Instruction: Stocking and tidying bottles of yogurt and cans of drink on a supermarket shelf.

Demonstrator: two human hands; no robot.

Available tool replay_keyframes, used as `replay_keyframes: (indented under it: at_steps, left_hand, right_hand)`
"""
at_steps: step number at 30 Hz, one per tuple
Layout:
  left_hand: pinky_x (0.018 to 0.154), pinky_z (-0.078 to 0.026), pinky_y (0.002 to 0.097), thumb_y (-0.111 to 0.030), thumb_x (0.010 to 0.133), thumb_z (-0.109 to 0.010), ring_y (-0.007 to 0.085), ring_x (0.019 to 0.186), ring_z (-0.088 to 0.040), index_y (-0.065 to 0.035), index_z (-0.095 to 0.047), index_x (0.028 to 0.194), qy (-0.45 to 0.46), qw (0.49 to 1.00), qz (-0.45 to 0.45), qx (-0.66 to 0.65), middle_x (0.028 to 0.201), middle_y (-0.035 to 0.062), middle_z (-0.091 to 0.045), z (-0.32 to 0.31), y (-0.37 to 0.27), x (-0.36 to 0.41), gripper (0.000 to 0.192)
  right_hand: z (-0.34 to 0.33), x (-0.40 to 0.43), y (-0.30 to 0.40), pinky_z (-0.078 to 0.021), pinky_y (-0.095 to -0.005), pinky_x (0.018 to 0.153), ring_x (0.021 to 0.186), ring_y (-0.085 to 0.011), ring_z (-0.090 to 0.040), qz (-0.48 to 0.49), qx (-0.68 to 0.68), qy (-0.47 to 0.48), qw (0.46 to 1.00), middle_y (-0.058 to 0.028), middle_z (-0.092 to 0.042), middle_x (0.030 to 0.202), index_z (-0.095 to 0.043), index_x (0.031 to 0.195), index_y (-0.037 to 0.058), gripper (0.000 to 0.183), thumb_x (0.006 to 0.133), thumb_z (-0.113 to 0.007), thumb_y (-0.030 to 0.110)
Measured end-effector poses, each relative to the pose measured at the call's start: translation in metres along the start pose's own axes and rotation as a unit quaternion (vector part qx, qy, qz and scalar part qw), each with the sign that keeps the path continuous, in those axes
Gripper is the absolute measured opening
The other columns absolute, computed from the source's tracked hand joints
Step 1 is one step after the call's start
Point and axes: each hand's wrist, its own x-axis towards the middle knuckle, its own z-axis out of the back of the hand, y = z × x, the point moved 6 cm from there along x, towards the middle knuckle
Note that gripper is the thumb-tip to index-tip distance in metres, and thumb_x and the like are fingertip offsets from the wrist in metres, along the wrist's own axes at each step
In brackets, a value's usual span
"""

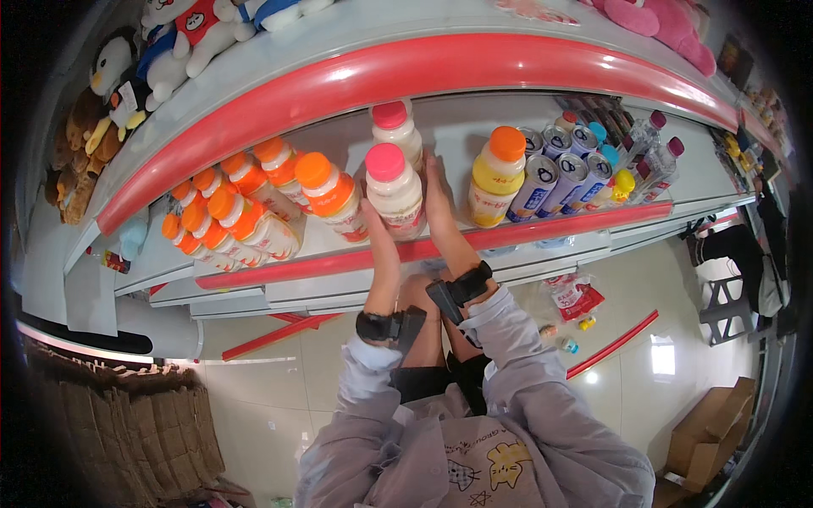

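Observation:
My left hand (381,247) reaches onto a white shelf, flat along the left side of a pink-capped plastic bottle (395,200) near the front edge. My right hand (440,203) stands upright along the right side of the same bottle and reaches back towards a second pink-capped bottle (400,136) behind it. Whether either palm presses on the bottles cannot be told. An orange-capped bottle (336,203) stands just left of my left hand, with several more orange-capped bottles (254,222) in rows farther left. To the right of my right hand stands a yellow bottle with an orange cap (497,178).
Several drink cans (565,184) and clear bottles with purple caps (657,168) stand at the right. A red shelf strip (495,237) edges the front. Plush toys (184,44) sit above. On the floor lie a red strip (613,343), a red package (575,298) and a cardboard box (705,438).

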Motion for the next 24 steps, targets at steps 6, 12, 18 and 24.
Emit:
replay_keyframes:
  at_steps: [6, 12, 18, 24]
  left_hand:
    - [0.113, -0.032, 0.0344, -0.05, 0.103, -0.039, 0.0195, 0.135, -0.043, -0.0083, -0.022, 0.154, 0.052, 0.995, 0.062, -0.056, 0.152, 0.0078, -0.037, -0.013, -0.004, 0.045, 0.068]
    - [0.106, -0.041, 0.0338, -0.052, 0.101, -0.042, 0.0191, 0.123, -0.053, -0.0082, -0.036, 0.147, 0.057, 0.993, 0.078, -0.069, 0.14, 0.0059, -0.051, -0.017, 0.004, 0.075, 0.064]
    - [0.102, -0.043, 0.0323, -0.053, 0.102, -0.041, 0.0163, 0.116, -0.056, -0.0071, -0.046, 0.137, 0.022, 0.99, 0.13, -0.049, 0.128, 0.0037, -0.058, -0.025, -0.01, 0.058, 0.058]
    - [0.106, -0.042, 0.0303, -0.038, 0.104, -0.046, 0.0156, 0.126, -0.05, -0.0084, -0.034, 0.146, 0.022, 0.988, 0.14, -0.068, 0.141, 0.0056, -0.048, -0.041, -0.029, 0.043, 0.053]
  right_hand:
    - [-0.001, 0.016, -0.004, -0.0175, -0.0316, 0.117, 0.144, -0.0216, -0.027, -0.029, 0.034, 0.037, 0.998, -0.0117, -0.03, 0.157, -0.025, 0.153, 0.0042, 0.076, 0.101, -0.031, 0.06]
    - [-0.017, 0.004, 0.021, -0.0208, -0.032, 0.116, 0.141, -0.02, -0.032, -0.034, 0.139, 0.056, 0.988, -0.0081, -0.033, 0.155, -0.026, 0.153, 0.0058, 0.076, 0.101, -0.035, 0.059]
    - [-0.023, 0.001, 0.033, -0.0228, -0.0324, 0.116, 0.14, -0.0191, -0.033, -0.073, 0.162, 0.058, 0.982, -0.007, -0.033, 0.155, -0.027, 0.153, 0.0065, 0.073, 0.101, -0.036, 0.057]
    - [-0.022, 0.01, 0.029, -0.0237, -0.0329, 0.116, 0.14, -0.0208, -0.034, -0.066, 0.183, 0.07, 0.978, -0.0073, -0.034, 0.155, -0.024, 0.154, 0.0087, 0.071, 0.102, -0.034, 0.056]
